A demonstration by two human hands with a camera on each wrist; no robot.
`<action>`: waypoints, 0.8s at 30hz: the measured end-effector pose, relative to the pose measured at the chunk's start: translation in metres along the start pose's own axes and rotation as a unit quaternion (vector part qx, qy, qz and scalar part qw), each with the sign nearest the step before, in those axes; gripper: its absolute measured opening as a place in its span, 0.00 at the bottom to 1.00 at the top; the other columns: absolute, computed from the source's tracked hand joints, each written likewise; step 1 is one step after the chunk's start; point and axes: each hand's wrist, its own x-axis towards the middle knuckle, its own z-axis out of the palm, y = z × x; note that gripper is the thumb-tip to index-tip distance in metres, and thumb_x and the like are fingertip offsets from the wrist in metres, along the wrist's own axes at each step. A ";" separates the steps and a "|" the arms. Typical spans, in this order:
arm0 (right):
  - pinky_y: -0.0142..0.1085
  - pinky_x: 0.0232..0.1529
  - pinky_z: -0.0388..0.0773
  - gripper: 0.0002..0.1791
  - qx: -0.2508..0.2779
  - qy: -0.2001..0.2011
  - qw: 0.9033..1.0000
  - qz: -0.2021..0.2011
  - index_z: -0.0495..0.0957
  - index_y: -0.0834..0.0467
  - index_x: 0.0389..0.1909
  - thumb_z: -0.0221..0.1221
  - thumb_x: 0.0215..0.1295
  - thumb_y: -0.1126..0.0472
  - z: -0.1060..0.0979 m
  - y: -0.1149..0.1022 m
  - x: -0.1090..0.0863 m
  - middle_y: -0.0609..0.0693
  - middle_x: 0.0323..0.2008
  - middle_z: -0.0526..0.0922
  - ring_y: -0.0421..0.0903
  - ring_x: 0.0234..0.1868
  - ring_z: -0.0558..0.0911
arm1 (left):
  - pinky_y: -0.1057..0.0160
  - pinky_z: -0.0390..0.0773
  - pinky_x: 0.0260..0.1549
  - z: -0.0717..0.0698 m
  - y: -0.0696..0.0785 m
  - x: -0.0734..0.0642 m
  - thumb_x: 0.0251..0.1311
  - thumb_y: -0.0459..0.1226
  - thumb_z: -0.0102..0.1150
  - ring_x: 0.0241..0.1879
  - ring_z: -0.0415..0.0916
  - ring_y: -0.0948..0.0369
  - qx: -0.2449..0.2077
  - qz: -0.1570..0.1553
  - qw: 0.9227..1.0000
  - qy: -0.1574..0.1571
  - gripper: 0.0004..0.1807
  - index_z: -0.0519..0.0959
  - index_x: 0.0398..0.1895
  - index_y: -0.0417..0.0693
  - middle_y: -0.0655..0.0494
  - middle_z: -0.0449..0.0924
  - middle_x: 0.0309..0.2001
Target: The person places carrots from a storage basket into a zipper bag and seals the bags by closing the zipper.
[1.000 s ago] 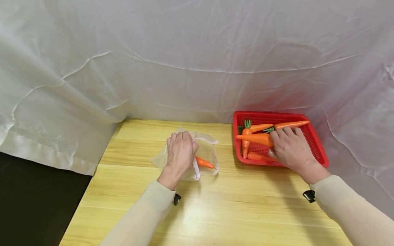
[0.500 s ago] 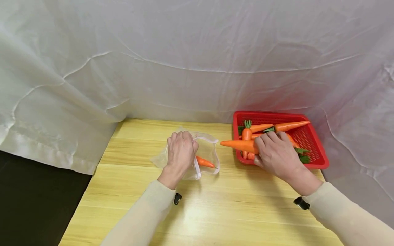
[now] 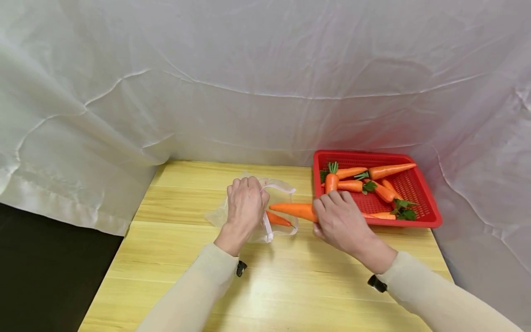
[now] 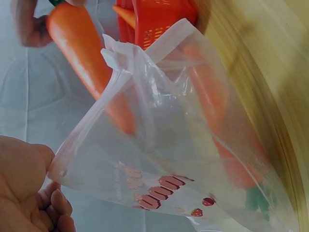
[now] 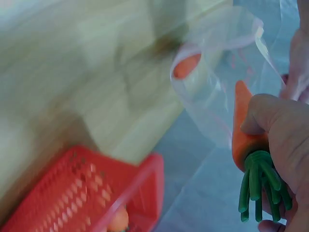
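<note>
A clear zip bag (image 4: 159,140) with red printing and a slider lies toward the middle of the table, its mouth facing right. My left hand (image 3: 244,203) pinches the upper edge of the mouth and keeps it raised. One carrot (image 4: 207,92) rests inside the bag, its green top at the bag's bottom. My right hand (image 3: 342,223) grips a larger carrot (image 3: 292,210) near its green leafy end (image 5: 260,181). That carrot's tip points left and overlaps the bag's mouth; whether it has passed inside, I cannot tell.
At the right back of the wooden table (image 3: 290,286) stands a red perforated basket (image 3: 431,203) with several carrots (image 3: 392,170) in it. Pale cloth (image 3: 265,115) hangs behind and along the sides.
My right hand has lifted the large carrot out of the basket and carried it left to the bag's mouth. The left hand and bag have barely moved.
</note>
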 end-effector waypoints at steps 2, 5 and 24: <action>0.49 0.39 0.66 0.17 0.001 -0.003 1.000 0.008 0.69 0.58 0.33 0.61 0.57 0.49 0.006 -0.009 0.003 0.53 0.28 0.72 0.57 0.34 0.71 | 0.57 0.63 0.36 0.000 0.002 0.000 0.60 0.33 0.57 0.29 0.63 0.52 -0.002 0.000 1.000 -0.006 0.08 0.69 0.26 0.46 0.54 0.65 0.24; 0.48 0.39 0.66 0.19 0.012 -0.004 1.000 0.020 0.71 0.59 0.34 0.63 0.56 0.48 0.014 -0.020 0.008 0.53 0.28 0.73 0.56 0.34 0.71 | 0.57 0.63 0.36 -0.001 0.004 -0.001 0.61 0.33 0.57 0.30 0.63 0.51 0.000 0.001 1.000 -0.008 0.08 0.69 0.26 0.46 0.53 0.66 0.24; 0.47 0.36 0.68 0.20 -0.025 0.015 0.998 0.057 0.73 0.60 0.33 0.70 0.55 0.50 0.046 -0.030 0.031 0.54 0.27 0.77 0.57 0.34 0.76 | 0.58 0.64 0.35 -0.009 0.023 -0.008 0.63 0.35 0.61 0.29 0.64 0.52 -0.008 0.013 0.999 -0.031 0.09 0.72 0.27 0.47 0.55 0.68 0.24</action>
